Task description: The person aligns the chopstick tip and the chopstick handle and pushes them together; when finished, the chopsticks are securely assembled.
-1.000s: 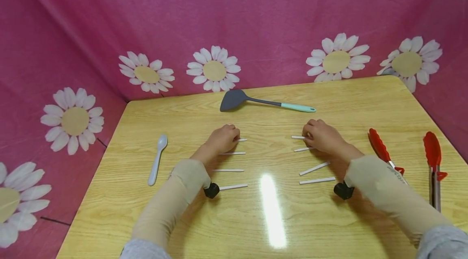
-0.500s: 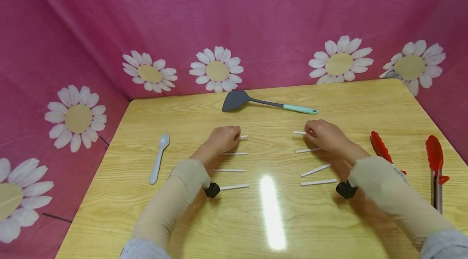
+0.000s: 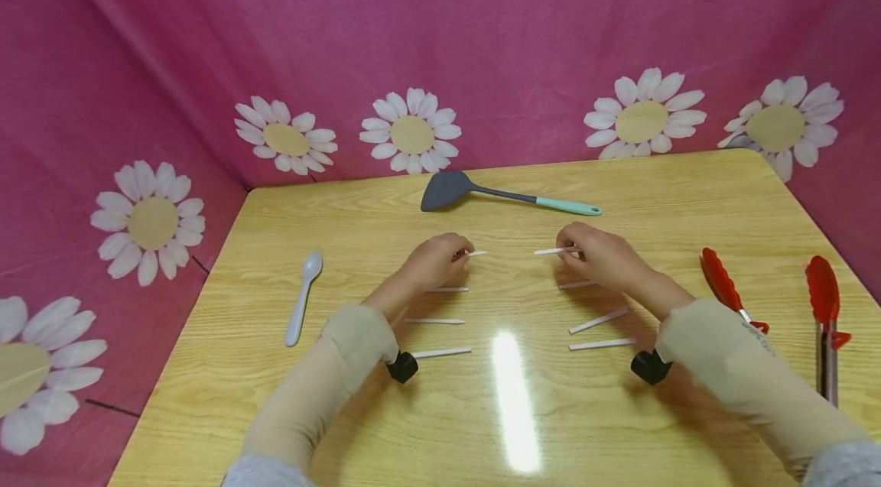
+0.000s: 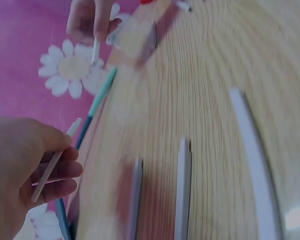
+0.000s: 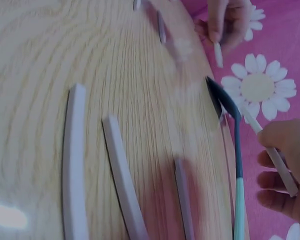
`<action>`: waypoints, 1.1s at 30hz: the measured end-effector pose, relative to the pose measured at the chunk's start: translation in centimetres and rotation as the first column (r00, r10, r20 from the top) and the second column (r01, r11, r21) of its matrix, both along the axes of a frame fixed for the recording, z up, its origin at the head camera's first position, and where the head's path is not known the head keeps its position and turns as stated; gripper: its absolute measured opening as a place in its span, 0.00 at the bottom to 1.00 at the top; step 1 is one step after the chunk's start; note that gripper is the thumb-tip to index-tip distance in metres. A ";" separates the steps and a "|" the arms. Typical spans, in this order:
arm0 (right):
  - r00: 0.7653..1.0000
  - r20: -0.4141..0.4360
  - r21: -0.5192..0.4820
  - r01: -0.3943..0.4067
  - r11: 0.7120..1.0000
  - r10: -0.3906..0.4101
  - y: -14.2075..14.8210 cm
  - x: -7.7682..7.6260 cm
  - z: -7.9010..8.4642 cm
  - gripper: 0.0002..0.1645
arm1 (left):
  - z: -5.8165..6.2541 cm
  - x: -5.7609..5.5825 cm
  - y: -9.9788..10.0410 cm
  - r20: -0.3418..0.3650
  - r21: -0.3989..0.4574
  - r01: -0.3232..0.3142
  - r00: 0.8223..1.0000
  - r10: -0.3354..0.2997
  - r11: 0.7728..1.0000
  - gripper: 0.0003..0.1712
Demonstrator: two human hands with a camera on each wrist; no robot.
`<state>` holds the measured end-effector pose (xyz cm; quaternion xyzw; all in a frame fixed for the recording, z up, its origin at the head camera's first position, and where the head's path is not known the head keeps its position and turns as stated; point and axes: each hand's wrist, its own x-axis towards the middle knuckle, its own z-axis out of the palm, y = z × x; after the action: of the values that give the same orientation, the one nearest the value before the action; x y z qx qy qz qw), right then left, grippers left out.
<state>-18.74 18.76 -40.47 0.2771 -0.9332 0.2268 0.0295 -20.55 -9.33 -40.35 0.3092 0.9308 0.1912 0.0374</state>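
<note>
My left hand [image 3: 432, 264] pinches a thin white stick [image 4: 54, 166] between thumb and fingers, its tip pointing inward. Opposite it, my right hand [image 3: 606, 254] pinches a similar white stick [image 5: 276, 161], whose free end points toward the left hand. Both wrist views show the held sticks raised off the table, with a gap between them. Below the left hand, three more white sticks [image 3: 436, 321] lie in a column. Three others form a right-hand column, one of them a slanted stick [image 3: 598, 320]; its farthest stick is partly covered by my right hand.
A spatula [image 3: 449, 190] with a grey head and mint handle lies beyond the hands. To the left is a pale plastic spoon [image 3: 303, 300]. Two red-tipped tongs lie at right, the outer tongs [image 3: 822, 296] near the table edge. A pink flowered curtain [image 3: 482, 36] encloses the table [image 3: 344, 204].
Both hands have lifted their sticks off the table and moved slightly inward, so the two tips are closer together. The sticks on the table keep their places.
</note>
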 end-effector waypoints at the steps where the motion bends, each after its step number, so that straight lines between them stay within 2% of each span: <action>1: 1.000 0.006 -0.012 0.003 1.000 -0.003 -0.1 0.1 0.0 0.03 | 0.2 0.2 0.2 -0.001 0.016 0.012 1.000 -0.012 1.000 0.09; 6: 1.000 0.030 -0.066 0.006 0.998 -0.004 -0.8 0.4 0.0 0.04 | 0.9 1.1 1.3 0.000 0.091 0.057 0.998 -0.057 0.994 0.11; 14: 0.998 0.044 -0.140 -0.042 0.989 0.049 -1.4 0.9 -0.1 0.05 | 1.2 2.0 2.0 0.060 0.125 0.067 0.995 -0.075 0.990 0.11; 21: 0.996 0.069 -0.195 -0.049 0.980 0.064 -1.7 1.2 0.1 0.04 | 1.2 2.2 2.0 0.076 0.164 0.041 0.996 -0.054 0.986 0.11; 25: 0.994 0.062 -0.247 -0.069 0.966 0.087 -1.9 1.2 -0.1 0.03 | 1.2 2.3 2.1 0.066 0.186 0.047 0.996 -0.060 0.981 0.10; 33: 0.993 0.072 -0.281 -0.072 0.957 0.096 -2.1 1.4 0.1 0.03 | 1.0 2.3 2.1 0.056 0.198 0.044 0.997 -0.056 0.979 0.09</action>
<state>-17.35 16.64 -40.40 0.2998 -0.8798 0.3684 0.0188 -18.30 -7.19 -39.31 0.3286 0.8979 0.2903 0.0398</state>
